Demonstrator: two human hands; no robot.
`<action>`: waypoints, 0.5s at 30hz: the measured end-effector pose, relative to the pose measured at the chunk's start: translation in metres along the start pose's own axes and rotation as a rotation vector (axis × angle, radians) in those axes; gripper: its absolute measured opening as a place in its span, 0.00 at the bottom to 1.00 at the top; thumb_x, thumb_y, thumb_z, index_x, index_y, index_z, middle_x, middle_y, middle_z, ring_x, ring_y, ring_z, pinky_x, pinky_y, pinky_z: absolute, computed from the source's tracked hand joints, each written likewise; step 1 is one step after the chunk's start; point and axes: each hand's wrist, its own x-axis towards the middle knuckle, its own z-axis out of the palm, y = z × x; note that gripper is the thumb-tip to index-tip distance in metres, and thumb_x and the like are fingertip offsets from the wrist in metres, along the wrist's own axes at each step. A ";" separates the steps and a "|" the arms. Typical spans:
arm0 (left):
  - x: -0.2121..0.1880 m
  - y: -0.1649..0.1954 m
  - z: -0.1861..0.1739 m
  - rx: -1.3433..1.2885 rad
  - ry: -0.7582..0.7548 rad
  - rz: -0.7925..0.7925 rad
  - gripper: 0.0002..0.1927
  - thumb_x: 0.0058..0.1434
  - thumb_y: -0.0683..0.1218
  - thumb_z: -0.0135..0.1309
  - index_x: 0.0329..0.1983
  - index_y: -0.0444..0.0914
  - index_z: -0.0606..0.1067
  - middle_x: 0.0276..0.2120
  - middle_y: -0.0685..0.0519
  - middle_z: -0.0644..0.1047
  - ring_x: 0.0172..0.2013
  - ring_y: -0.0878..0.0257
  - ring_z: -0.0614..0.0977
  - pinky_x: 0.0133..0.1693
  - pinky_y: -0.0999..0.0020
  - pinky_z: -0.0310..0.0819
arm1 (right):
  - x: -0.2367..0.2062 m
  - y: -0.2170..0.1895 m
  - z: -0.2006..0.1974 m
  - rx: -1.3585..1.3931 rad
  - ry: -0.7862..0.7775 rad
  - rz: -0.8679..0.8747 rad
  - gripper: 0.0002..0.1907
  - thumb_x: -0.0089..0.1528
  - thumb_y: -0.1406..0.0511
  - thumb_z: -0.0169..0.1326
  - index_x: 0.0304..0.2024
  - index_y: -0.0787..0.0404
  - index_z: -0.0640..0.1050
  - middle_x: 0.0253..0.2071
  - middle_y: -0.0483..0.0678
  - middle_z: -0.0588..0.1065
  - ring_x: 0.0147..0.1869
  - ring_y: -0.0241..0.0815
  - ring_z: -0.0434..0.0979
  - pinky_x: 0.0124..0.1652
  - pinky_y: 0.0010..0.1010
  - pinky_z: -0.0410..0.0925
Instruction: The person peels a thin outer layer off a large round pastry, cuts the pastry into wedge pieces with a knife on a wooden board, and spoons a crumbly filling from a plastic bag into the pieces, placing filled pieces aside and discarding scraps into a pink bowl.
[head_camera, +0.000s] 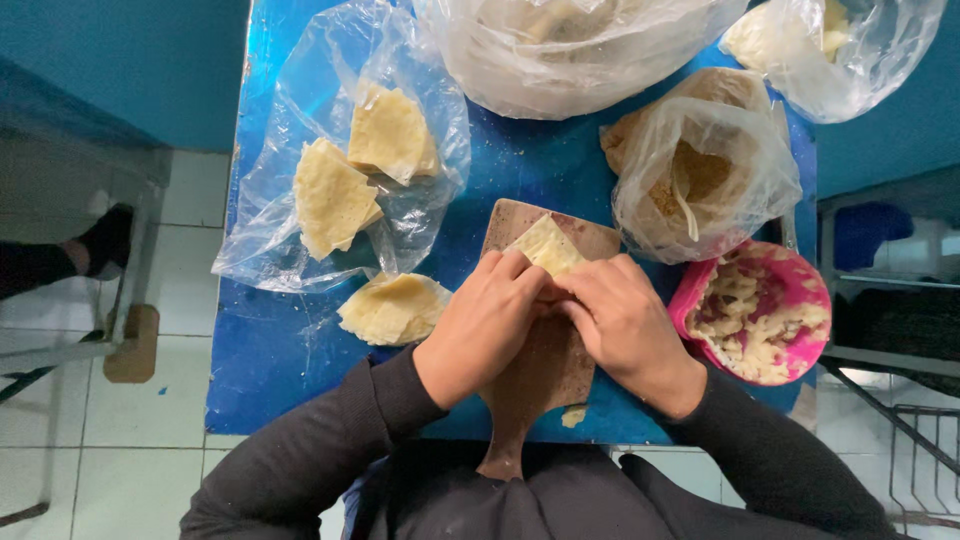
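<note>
folding is the work here: the left hand (482, 325) and the right hand (625, 322) meet knuckle to knuckle over a wooden paddle board (545, 375), both sets of fingertips pinched shut on the near edge of one pale dough wrapper (547, 246), whose far corner sticks out past the fingers toward the back of the board. the wrapper lies on the upper part of the board, and the board lies on the blue table (275, 350) with its handle pointing back at the person's body. whether filling already sits inside the fold cannot be told, since the hands cover it

to do this well, i judge the pinch should stay even on both sides, thumbs pressing the seam flat against the board so the thin sheet seals without tearing, and the free corner should stay uncreased

counting outward: one board, one wrapper in hand. just left of the left hand, a small stack of wrappers (392, 308) lies on the table; the number of sheets in it cannot be told. beyond it a flat clear plastic bag (300, 130) holds two more wrapper stacks (332, 198) and (392, 132). to the right, one pink bowl (700, 285) holds chopped pale filling. behind it, one bag of brown crumbs (700, 175) stands open. at the far edge are two more clear bags (570, 50) and (835, 50), making four bags in all. a small dough scrap (573, 415) lies by the board's neck
</note>
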 end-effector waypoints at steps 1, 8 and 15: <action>0.000 0.000 0.000 0.010 -0.001 -0.003 0.06 0.58 0.39 0.53 0.39 0.37 0.74 0.38 0.46 0.74 0.43 0.48 0.74 0.46 0.58 0.70 | 0.000 0.000 0.001 -0.002 0.016 0.008 0.13 0.55 0.73 0.59 0.44 0.64 0.78 0.42 0.52 0.76 0.46 0.56 0.74 0.47 0.42 0.67; 0.000 -0.001 0.002 0.017 -0.018 -0.037 0.08 0.58 0.37 0.51 0.41 0.37 0.74 0.37 0.48 0.75 0.42 0.48 0.76 0.46 0.56 0.71 | 0.001 0.004 0.005 0.094 0.027 0.135 0.06 0.58 0.72 0.60 0.38 0.62 0.80 0.36 0.51 0.77 0.42 0.53 0.75 0.42 0.38 0.68; 0.002 -0.002 -0.001 -0.039 0.022 -0.081 0.06 0.58 0.38 0.52 0.37 0.39 0.75 0.36 0.48 0.75 0.42 0.48 0.76 0.44 0.57 0.71 | 0.002 0.006 0.002 0.151 -0.014 0.228 0.06 0.56 0.72 0.60 0.37 0.62 0.79 0.36 0.50 0.77 0.43 0.53 0.76 0.42 0.38 0.69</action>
